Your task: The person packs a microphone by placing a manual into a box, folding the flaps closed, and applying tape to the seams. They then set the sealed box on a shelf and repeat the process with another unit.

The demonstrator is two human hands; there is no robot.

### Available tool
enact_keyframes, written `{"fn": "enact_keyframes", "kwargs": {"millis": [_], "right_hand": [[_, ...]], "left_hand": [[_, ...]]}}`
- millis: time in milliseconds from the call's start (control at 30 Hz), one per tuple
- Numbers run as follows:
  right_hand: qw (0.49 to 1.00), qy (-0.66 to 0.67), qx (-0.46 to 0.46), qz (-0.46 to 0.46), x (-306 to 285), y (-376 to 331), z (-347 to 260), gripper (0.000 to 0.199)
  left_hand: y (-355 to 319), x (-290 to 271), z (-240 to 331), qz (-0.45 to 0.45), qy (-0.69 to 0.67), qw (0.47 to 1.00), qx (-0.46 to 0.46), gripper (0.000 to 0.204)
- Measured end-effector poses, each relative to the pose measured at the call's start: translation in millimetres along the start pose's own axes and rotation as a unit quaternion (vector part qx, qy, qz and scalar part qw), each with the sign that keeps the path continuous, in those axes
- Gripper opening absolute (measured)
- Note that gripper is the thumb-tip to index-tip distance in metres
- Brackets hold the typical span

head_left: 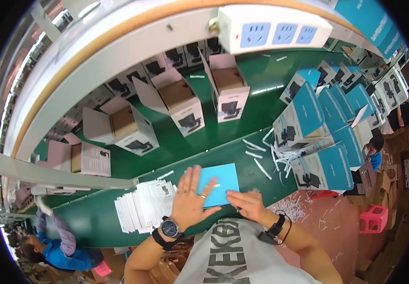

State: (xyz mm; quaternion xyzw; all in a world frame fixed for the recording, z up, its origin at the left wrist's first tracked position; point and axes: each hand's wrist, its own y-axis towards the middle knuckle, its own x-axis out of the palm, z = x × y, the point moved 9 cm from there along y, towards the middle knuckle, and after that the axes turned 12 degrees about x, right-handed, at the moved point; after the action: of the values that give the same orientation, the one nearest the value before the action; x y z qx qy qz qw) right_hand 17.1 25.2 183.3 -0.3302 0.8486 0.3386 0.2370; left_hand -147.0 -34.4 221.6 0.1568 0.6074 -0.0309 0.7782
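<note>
A flat blue rectangular piece [224, 177] with white lettering lies on the green bench in front of me. Whether it is a box top or a booklet I cannot tell. My left hand [189, 196] rests over its left side, palm down with the fingers spread. At the lower right corner, my right hand [246, 203] has its fingers bent together, with the fingertips on the edge of the blue piece. Just left of my left hand sits a fanned stack of white printed leaflets [140, 206].
Open white boxes [183, 118] stand in a row across the far bench. Blue-flapped boxes [334, 165] crowd the right end beside paper shreds [285, 161]. A socket strip [275, 31] hangs above. A pink stool [374, 219] stands at right; a co-worker in blue [65, 248] is at left.
</note>
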Motion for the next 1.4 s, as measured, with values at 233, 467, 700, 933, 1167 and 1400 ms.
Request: {"fn": "enact_keyframes", "kwargs": {"millis": [233, 467, 700, 933, 1167, 1400], "right_hand": [[0.997, 0.053, -0.008, -0.048, 0, 16, -20, 0.026], [0.972, -0.081, 0.046, 0.214, -126, 210, 27, 0.035], [0.953, -0.23, 0.181, 0.078, -96, 255, 116, 0.027], [0.954, -0.259, 0.14, 0.06, -75, 226, 85, 0.018], [0.987, -0.121, 0.106, 0.009, -32, 161, 9, 0.013], [0.874, 0.261, 0.407, -0.053, 64, 70, -16, 0.024]], "left_hand": [[-1, -15, -11, -0.029, -0.006, 0.998, 0.047, 0.106], [-19, -68, -120, 0.024, 0.117, 0.993, 0.013, 0.104], [-35, -82, -260, -0.02, 0.147, 0.981, -0.128, 0.1], [-50, -49, -279, -0.019, 0.082, 0.962, -0.259, 0.099], [-68, -21, -247, 0.067, 0.231, 0.96, -0.143, 0.084], [-71, -15, -231, 0.128, 0.246, 0.955, -0.102, 0.071]]}}
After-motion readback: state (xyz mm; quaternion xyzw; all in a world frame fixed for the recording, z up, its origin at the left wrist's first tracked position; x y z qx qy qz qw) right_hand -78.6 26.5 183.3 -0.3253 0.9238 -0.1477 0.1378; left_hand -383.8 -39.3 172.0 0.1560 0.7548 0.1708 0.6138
